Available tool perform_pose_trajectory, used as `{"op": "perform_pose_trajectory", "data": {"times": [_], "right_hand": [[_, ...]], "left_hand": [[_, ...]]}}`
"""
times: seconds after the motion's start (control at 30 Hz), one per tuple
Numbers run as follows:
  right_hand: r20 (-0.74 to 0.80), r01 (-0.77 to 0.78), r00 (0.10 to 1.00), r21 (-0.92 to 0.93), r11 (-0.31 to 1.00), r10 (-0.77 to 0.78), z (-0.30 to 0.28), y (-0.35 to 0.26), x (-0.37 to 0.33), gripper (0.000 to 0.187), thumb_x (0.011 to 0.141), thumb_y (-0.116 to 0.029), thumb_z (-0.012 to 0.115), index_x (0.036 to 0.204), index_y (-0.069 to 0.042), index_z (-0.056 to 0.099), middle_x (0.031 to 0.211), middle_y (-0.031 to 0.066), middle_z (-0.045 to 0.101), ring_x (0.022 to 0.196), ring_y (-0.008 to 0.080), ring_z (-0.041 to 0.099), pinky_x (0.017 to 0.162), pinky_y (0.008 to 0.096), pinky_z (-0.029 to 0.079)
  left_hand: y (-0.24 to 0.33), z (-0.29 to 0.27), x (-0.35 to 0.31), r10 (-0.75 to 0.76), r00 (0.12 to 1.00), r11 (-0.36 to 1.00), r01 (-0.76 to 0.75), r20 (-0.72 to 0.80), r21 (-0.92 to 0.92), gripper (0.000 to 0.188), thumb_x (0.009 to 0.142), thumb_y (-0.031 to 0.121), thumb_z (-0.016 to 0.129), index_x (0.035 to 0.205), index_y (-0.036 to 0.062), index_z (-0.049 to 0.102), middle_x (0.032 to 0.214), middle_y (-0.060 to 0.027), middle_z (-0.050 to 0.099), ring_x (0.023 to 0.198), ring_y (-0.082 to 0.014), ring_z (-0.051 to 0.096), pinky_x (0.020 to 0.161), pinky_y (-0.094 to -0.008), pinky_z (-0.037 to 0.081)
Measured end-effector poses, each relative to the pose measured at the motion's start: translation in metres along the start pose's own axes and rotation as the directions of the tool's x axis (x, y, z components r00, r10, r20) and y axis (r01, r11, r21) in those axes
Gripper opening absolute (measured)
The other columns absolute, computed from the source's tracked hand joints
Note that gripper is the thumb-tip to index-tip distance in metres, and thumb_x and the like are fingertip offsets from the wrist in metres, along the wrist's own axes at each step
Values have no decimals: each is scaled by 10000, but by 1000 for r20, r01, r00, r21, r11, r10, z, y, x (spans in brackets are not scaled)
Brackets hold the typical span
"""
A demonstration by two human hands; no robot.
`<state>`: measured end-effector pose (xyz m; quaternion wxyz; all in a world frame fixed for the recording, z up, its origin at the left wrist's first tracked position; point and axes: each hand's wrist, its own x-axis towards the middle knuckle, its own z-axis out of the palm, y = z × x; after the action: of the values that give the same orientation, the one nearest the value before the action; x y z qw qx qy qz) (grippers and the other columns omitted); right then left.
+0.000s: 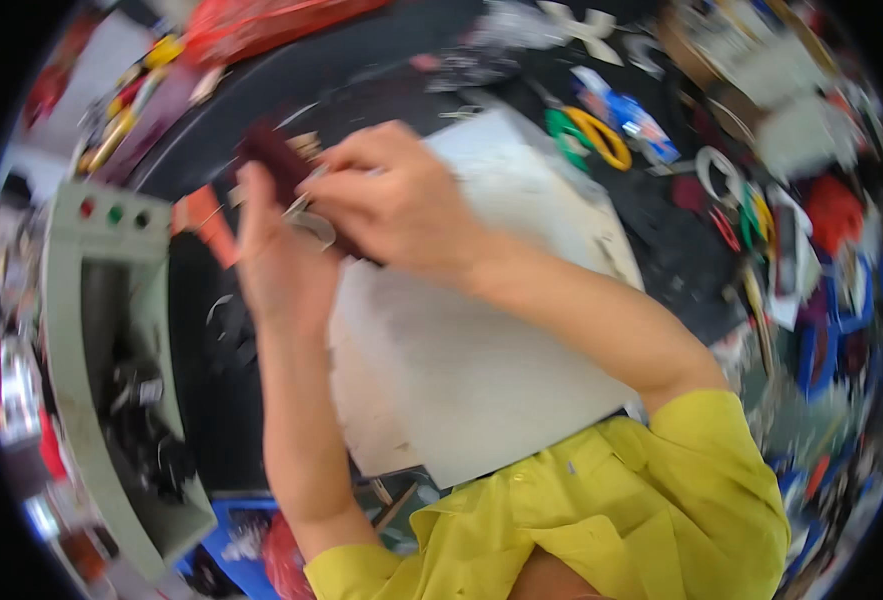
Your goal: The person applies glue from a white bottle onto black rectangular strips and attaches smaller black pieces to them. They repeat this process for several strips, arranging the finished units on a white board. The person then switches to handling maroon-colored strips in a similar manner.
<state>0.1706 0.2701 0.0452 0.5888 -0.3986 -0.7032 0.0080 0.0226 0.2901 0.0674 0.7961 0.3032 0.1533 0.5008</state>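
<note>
A dark maroon piece (274, 158), which looks like fabric or leather, is held up in my left hand (286, 245), its fingers pointing away from me. My right hand (401, 205) is closed in a pinch close against it. From the right fingertips sticks a small shiny metal piece (299, 207), too blurred to name. Just below it a thin pale loop (315, 230) hangs between the hands. Under my right forearm lies a large pale sheet (491, 370), reaching to my lap over a browner sheet (381, 430).
Green-and-yellow-handled scissors (591, 138) and a blue-and-white packet (636, 120) lie beyond the sheet. A grey-green metal box (66, 290) with coloured buttons stands on the left. Red plastic (261, 25) is at the far edge; cluttered tools and a roll of tape (718, 172) are on the right.
</note>
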Motion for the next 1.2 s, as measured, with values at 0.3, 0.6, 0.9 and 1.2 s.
{"op": "perform_pose_trajectory", "data": {"times": [0.3,0.6,0.9,1.2], "right_hand": [[50,86,996,-140,986,-80,21,-17,-40,189,710,-224,627,595,-74,639,651,69,646,690,256,598,662,413,417],[458,37,889,-78,996,2,-33,-51,-61,148,712,-182,652,640,-56,682,709,109,689,717,263,648,698,419,407],[360,-163,887,-343,925,289,-203,-17,-115,89,829,-149,641,860,-67,626,817,62,611,836,261,614,809,410,422],[-173,-357,911,-784,508,373,-374,36,-148,403,778,-318,802,1086,-80,697,1064,73,701,998,290,658,895,447,483]], "left_hand": [[-1,-56,-32,-407,912,913,407,45,10,402,1075,331,513,1395,87,522,1367,-30,576,1278,-121,536,1068,-309,450],[23,-22,-33,94,878,874,152,-470,461,216,974,264,635,984,48,641,923,-48,672,912,-180,647,875,-381,538],[131,-43,-49,313,842,878,-80,-440,472,224,931,164,676,1043,-30,662,981,-74,676,866,-183,611,775,-367,513],[28,16,-55,219,850,799,125,-479,588,182,898,166,682,808,8,682,771,-120,699,594,-235,628,564,-351,538]]}}
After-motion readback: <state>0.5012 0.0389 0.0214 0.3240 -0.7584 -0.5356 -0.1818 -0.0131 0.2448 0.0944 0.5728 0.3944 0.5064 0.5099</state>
